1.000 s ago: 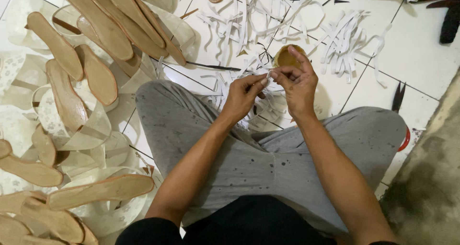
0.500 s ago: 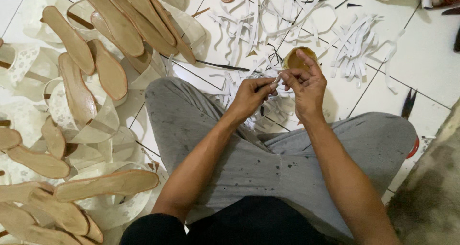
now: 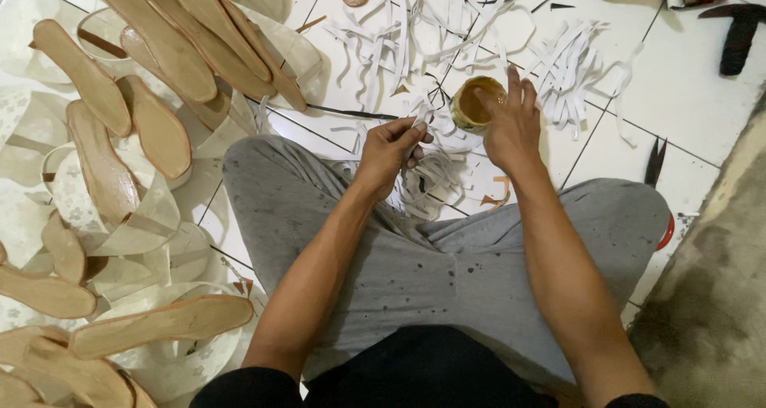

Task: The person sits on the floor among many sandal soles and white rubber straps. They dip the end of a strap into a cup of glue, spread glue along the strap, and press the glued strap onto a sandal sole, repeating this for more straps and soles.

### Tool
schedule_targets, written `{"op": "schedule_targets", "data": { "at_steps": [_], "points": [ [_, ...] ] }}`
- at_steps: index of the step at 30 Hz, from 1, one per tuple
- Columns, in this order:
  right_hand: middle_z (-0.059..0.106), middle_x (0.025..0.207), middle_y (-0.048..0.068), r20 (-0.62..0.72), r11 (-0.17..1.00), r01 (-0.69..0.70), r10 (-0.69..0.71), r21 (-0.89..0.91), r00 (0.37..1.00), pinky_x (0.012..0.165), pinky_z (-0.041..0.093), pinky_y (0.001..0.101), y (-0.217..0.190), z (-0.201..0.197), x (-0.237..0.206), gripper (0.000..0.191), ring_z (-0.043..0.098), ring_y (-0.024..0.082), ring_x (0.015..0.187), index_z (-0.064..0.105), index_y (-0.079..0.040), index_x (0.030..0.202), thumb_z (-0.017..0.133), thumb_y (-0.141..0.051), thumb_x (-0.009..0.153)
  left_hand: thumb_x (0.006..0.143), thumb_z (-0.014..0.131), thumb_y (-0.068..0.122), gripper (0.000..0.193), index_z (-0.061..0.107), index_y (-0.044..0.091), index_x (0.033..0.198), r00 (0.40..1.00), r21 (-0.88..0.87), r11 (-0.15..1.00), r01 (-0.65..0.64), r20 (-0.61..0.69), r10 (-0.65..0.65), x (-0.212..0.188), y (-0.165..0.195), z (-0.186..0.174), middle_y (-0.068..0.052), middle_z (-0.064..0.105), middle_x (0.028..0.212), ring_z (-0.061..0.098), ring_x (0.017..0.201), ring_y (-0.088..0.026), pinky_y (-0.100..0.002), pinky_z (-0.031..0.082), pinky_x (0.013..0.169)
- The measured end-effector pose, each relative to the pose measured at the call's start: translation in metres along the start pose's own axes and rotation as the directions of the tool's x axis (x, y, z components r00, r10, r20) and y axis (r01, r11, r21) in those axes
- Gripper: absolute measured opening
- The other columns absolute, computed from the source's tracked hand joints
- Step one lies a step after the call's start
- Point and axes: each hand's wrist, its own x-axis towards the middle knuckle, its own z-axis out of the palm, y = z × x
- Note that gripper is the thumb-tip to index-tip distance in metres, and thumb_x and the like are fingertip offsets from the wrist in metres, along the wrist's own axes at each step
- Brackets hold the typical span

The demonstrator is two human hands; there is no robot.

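The two hands no longer meet over the lap, as they did a moment ago: the right hand (image 3: 512, 124) has moved away to the small round tin (image 3: 477, 103) of brownish glue that stands on the tiled floor (image 3: 686, 97), and its fingers now lie spread over the rim and side of the tin, not closed around anything that can be seen. The left hand (image 3: 388, 152) stays nearer the knees and its grip is pressed together on a thin white strip (image 3: 420, 120); thumb and forefinger pinch the end of it. From this change it seems that the joining of the strip is interrupted and the person goes to the glue, though whether a finger really dips in the tin cannot be told. Below the hands, between the grey trouser legs (image 3: 447, 264), lies a loose heap of white strips (image 3: 431, 180), and more of them are scattered on the floor beyond the tin. On the left many tan sandal soles (image 3: 159, 128) lie over pale patterned sheets (image 3: 48, 216), well apart from both hands.
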Motion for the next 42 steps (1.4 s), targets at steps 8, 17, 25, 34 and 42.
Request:
{"op": "schedule_targets", "data": {
  "at_steps": [8, 17, 25, 34, 42],
  "points": [
    [0.052, 0.156, 0.010, 0.045, 0.997, -0.048, 0.050, -0.061, 0.998, 0.119, 0.038, 0.0485, -0.018, -0.030, -0.021, 0.043, 0.044, 0.036, 0.145, 0.080, -0.015, 0.110, 0.055, 0.009, 0.084, 0.097, 0.069, 0.011, 0.026, 0.072, -0.003, 0.119, 1.000, -0.007, 1.000, -0.025, 0.003, 0.025, 0.001, 0.005, -0.004, -0.004, 0.072, 0.083, 0.057, 0.062, -0.006, -0.021, 0.043, 0.051],
    [0.044, 0.160, 0.015, -0.150, 0.931, 0.290, -0.262, 0.219, 0.953, 0.120, 0.040, 0.0503, -0.076, -0.044, -0.020, 0.083, 0.041, 0.039, 0.145, 0.064, -0.026, 0.144, 0.051, 0.021, 0.077, 0.096, 0.070, 0.012, 0.036, 0.066, -0.005, 0.127, 0.999, 0.077, 0.996, -0.037, 0.020, 0.036, -0.004, 0.010, 0.000, -0.005, 0.073, 0.081, 0.059, 0.062, -0.006, -0.021, 0.044, 0.050],
    [0.037, 0.163, 0.018, -0.156, 0.948, 0.269, -0.244, 0.168, 0.957, 0.125, 0.029, 0.0559, -0.069, -0.037, -0.020, 0.080, 0.036, 0.041, 0.149, 0.064, -0.029, 0.147, 0.051, 0.020, 0.085, 0.099, 0.067, 0.015, 0.037, 0.069, -0.001, 0.132, 0.990, 0.241, 0.961, -0.138, 0.068, 0.126, -0.007, 0.007, 0.001, -0.003, 0.071, 0.081, 0.060, 0.061, -0.006, -0.020, 0.043, 0.052],
    [0.047, 0.160, 0.015, -0.017, 0.827, 0.006, 0.005, 0.562, 1.000, 0.125, 0.040, 0.0460, -0.059, -0.026, -0.012, 0.078, 0.045, 0.036, 0.147, 0.042, -0.030, 0.153, 0.054, 0.012, 0.088, 0.104, 0.063, 0.009, 0.052, 0.049, 0.003, 0.154, 0.983, -0.145, 0.979, -0.140, 0.100, 0.155, 0.004, -0.001, -0.011, -0.008, 0.070, 0.099, 0.061, 0.078, -0.009, -0.023, 0.049, 0.064],
    [0.066, 0.124, 0.019, 0.352, 0.167, -0.332, -0.108, 0.928, 0.930, 0.084, 0.064, 0.0292, -0.110, 0.003, -0.032, 0.115, 0.071, 0.018, 0.106, -0.005, -0.023, 0.163, 0.079, 0.001, 0.088, 0.097, 0.062, 0.007, 0.088, 0.003, 0.005, 0.162, 0.968, -0.345, 0.911, -0.226, -0.185, 0.170, 0.019, -0.006, -0.013, -0.021, 0.070, 0.114, 0.072, 0.097, -0.025, -0.034, 0.061, 0.081]
  ]
}}
